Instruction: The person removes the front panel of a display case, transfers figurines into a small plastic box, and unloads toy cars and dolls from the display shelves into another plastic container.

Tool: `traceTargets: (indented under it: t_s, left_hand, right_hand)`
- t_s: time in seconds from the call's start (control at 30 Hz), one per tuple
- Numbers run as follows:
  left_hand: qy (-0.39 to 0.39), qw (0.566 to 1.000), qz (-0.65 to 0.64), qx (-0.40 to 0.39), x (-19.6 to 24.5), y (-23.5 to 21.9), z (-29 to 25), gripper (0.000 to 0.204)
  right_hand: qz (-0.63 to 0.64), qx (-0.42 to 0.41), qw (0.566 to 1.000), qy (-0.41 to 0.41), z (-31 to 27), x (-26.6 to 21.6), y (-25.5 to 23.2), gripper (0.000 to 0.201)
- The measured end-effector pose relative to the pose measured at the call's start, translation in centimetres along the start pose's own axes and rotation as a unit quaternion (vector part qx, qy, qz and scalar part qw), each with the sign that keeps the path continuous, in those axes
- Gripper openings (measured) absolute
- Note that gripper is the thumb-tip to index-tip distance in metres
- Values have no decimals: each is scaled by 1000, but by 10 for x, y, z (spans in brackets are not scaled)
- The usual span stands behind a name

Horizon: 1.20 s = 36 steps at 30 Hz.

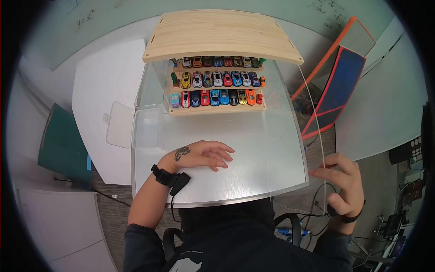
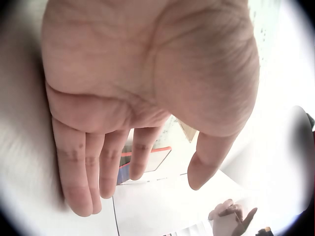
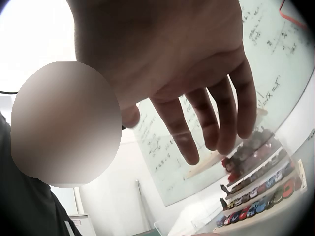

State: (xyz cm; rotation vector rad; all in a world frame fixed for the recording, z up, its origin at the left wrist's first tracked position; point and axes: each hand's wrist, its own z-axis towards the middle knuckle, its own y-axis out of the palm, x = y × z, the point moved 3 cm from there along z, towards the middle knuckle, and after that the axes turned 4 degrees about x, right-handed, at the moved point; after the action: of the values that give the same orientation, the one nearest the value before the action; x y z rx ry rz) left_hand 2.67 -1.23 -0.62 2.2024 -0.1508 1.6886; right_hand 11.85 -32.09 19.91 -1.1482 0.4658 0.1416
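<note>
My left hand (image 1: 199, 154) rests on its side on the silvery tabletop (image 1: 226, 183), with loosely bent fingers and nothing in the palm. Off the table's right edge is my right hand (image 1: 346, 181), its fingers spread and mostly straight in the right wrist view. Those fingers reach past the pale edge of a clear panel (image 1: 322, 149), which runs down from the front right corner of a wooden display case (image 1: 222, 34). Several toy cars (image 1: 217, 79) stand in rows on the case's shelves. Reflections of the cars show beyond my right fingertips (image 3: 192, 158).
Clear plastic boxes (image 1: 148, 131) stand on the left of the table, with a clear lid (image 1: 119, 124) on a white surface beside it. Orange-edged panels (image 1: 340, 90) lean at the right. A whiteboard (image 1: 108, 22) spans the back. Cables (image 1: 312, 217) trail below.
</note>
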Motion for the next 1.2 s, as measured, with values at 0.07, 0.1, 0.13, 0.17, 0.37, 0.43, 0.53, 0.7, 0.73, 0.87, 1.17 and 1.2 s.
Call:
traceTargets:
  t_s: [0.07,0.1,0.13,0.17,0.37,0.43,0.53,0.7,0.73,0.87,1.17,1.2]
  left_hand:
    - [2,1000,2,7,-1,-1,0,46]
    - [8,1000,0,4,-2,-3,1,46]
    - [14,1000,-1,-1,-3,-3,1,46]
    - [15,1000,-2,-3,-3,-2,2,46]
    - [4,1000,10,5,-4,-2,3,44]
    - [10,1000,29,2,-5,-3,3,44]
    - [12,1000,22,1,-5,-3,3,44]
    - [11,1000,8,5,-4,-4,2,43]
    - [15,1000,3,6,-4,-5,2,43]
    - [20,1000,-1,5,-4,-6,2,44]
    - [15,1000,22,2,-5,-7,4,44]
    - [20,1000,9,3,-6,-7,4,45]
  right_hand:
    - [-43,12,997,60,-6,1,-9,35]
    - [-21,7,995,96,-10,2,-15,36]
    - [-21,5,995,97,-13,5,-20,36]
    - [-58,10,993,106,-17,10,-27,36]
    - [-116,83,957,252,-27,49,-48,57]
    - [-123,112,954,249,-21,69,-52,57]
    - [-151,148,944,255,-13,105,-57,57]
    - [-256,161,933,194,9,168,-59,42]
    - [-257,161,933,195,17,177,-58,42]
    - [-280,188,925,177,42,199,-52,36]
    - [-325,324,885,76,97,190,28,67]
    - [-318,340,882,78,102,188,39,73]
